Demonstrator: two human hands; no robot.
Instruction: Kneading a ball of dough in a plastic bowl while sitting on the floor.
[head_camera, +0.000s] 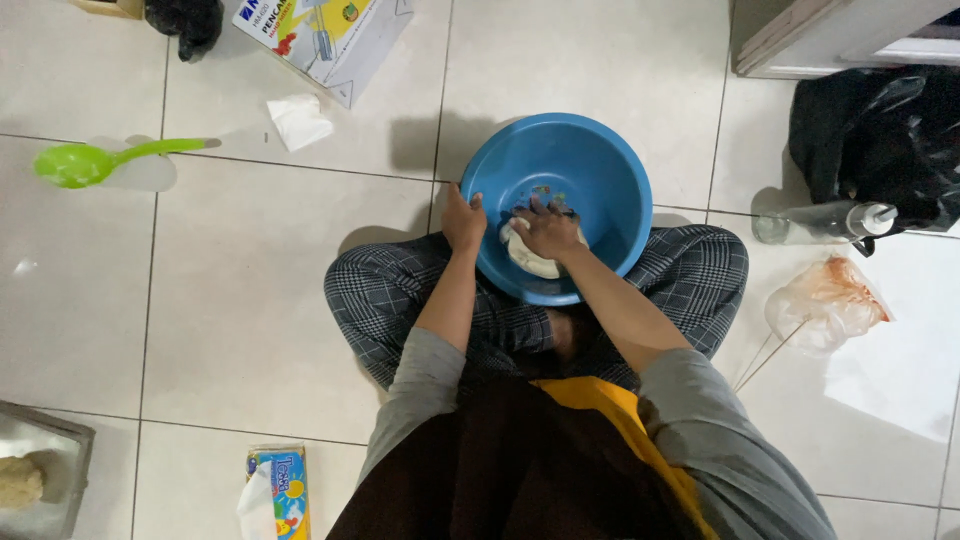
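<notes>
Nearest the camera: the person's dark apron with a yellow strip (600, 405), grey sleeves, and crossed legs in checked trousers (385, 300) on the tiled floor (250, 280).

Step in hand, by judgement: kneading a lump of pale dough (528, 252) in the blue plastic basin (590, 170), which rests against the legs.

Right hand (548, 228): fingers spread and pressed down on top of the dough, not closed round it. Dough sits under and just nearward of those fingers, at the basin bottom.

Left hand (463, 218): fingers curled over the basin's near-left rim, gripping it to steady it.

The next press probably calls for folding the dough back under the right fingers while the left keeps the rim from sliding.

Hard to make out:
- most of the dough is covered by the right hand
- small dark bits beyond the right fingertips, on the basin floor, unclear what
- left fingertips hidden inside the rim

Well left of the left fingers: green plastic ladle (85, 162).
</notes>
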